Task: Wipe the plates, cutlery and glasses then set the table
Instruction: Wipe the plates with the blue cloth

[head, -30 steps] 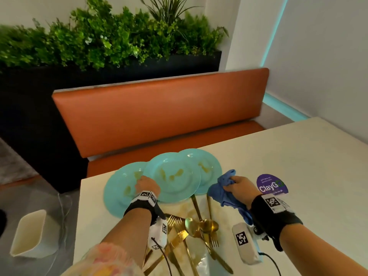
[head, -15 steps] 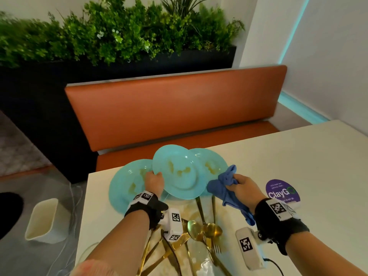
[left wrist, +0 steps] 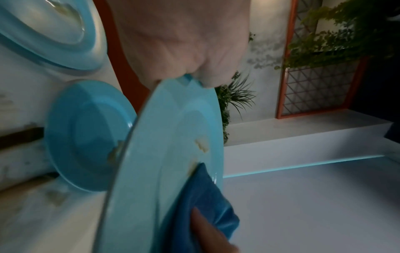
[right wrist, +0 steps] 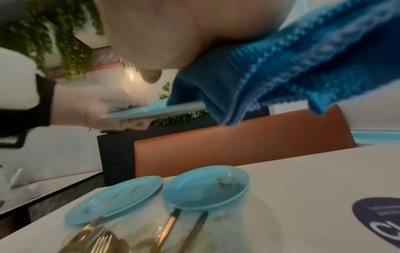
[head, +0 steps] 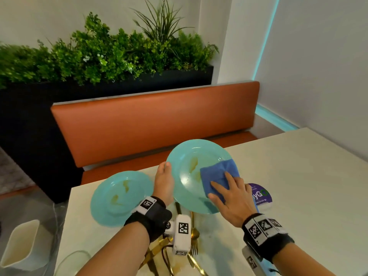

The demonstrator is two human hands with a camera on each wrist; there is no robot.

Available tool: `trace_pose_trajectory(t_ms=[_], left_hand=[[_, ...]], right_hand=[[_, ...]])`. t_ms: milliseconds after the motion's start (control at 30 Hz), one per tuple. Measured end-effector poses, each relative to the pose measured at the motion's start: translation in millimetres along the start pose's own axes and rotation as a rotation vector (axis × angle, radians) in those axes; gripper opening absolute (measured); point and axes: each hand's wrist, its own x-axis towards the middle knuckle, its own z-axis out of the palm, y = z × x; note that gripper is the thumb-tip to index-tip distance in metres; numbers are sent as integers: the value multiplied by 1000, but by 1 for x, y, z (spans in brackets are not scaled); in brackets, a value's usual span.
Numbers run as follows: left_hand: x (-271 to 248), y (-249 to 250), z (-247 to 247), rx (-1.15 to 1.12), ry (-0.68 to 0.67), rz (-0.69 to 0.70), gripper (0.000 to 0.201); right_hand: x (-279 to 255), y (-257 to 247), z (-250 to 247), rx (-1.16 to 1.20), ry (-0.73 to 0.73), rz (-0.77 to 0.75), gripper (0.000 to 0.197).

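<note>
Fingers of my left hand (head: 163, 183) pinch the rim of a turquoise plate (head: 187, 176), thumb on top and the others curled under it, holding it tilted above the table (head: 298, 186). Flat and spread, my right hand (head: 231, 198) presses a blue cloth (head: 217, 176) onto the plate's right side, beside a yellowish smear. Using the raised plate as my landmark: a second soiled plate (head: 119, 198) lies on the pale table to its left, a third plate (right wrist: 205, 188) sits directly beneath it, seen only from my right wrist, and gold cutlery (head: 194, 236) lies below it toward me. A purple round sticker (head: 260, 194) is just right of it on the tabletop. Behind it runs an orange bench backrest (head: 155, 122), with a dark planter of green plants (head: 109, 52) farther back and a teal light strip (head: 266, 36) up the wall to the right. A white bin (head: 20, 244) stands on the floor far left. Half a second ago the plate was barely lifted off the others and the cloth was bunched in my right fist beside it; now the plate is up and the cloth lies spread on it.
</note>
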Motion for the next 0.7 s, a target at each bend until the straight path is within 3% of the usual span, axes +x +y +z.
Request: trace_pose_trajectory(t_ms=[133,200,267,400,500,567,633,700], left_hand=[[-8,9,13,-18,-56,20,25],[-12,11,17,-9,-94,20,26],[-15,10,18,-14,-120,28,24],[-31,12,27,-12,-169,41,25],[-32,23,32,-24,-152,72,22],[-30,27,30,3,-157,86,21],[-30,26,25,19,-161,95,21],[-30,21,21,39,-157,91,24]], right_hand=[[-24,0,10,113,276,-135,17],[-29,10,16,156,408,-313,25],[-23,31,11,128,516,-388,33],[-6,54,-18,150,625,-164,64],[-17,23,-5,163,586,-308,37],[-34,12,10,198,478,-404,39],[-39,28,14,161,420,-404,39],[-26,55,8,120,421,-273,42]])
